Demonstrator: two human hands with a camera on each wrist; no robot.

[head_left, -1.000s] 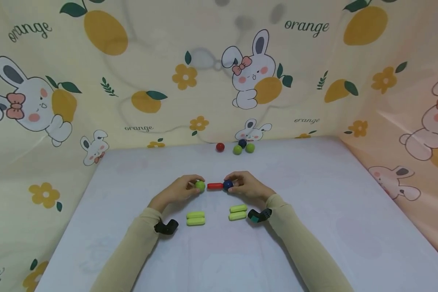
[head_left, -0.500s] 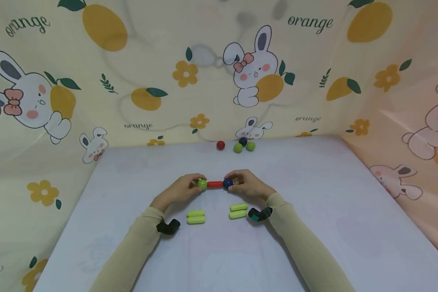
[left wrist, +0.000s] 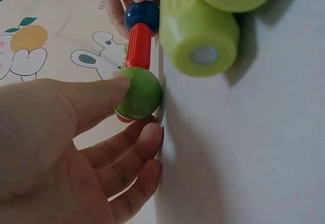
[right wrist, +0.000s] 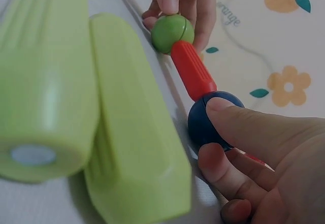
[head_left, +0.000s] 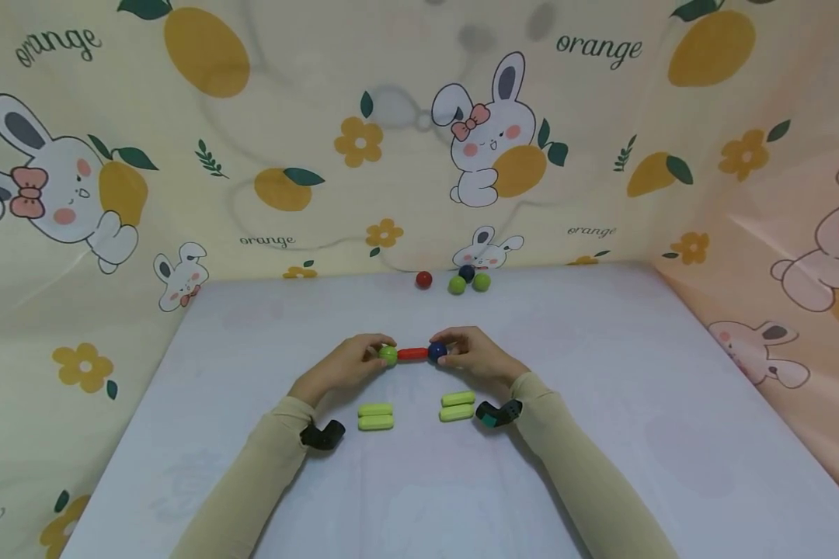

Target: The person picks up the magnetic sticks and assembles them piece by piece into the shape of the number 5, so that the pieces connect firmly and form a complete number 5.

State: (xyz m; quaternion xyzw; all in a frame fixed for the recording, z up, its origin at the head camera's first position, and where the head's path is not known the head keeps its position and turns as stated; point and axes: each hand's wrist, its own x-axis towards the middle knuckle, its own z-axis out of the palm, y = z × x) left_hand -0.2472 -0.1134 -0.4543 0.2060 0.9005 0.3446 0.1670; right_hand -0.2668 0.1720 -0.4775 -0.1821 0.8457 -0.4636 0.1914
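Near the middle of the table, a short red rod [head_left: 412, 354] joins a green ball [left wrist: 142, 94] to a dark blue ball [right wrist: 210, 122], with its ends touching both. My left hand [head_left: 346, 363] pinches the green ball between thumb and fingers. On the other side, the blue ball is held by my right hand [head_left: 478, 355] in a similar pinch. Closer to me lie two pairs of yellow-green rods: the left pair [head_left: 375, 423] and the right pair [head_left: 457, 413]. Round pale spots show on the ends of some of these rods in the wrist views.
At the table's back edge sit a red ball [head_left: 424, 279], another dark blue ball [head_left: 467, 272] and two green balls, one left [head_left: 457, 285] and one right [head_left: 482, 282]. Behind the white table [head_left: 601, 349] rises a patterned cloth backdrop [head_left: 405, 186].
One second ago a small gap separated the green ball from the red rod. My left hand has shifted slightly right, and the ball now meets the rod. My right hand has barely moved.
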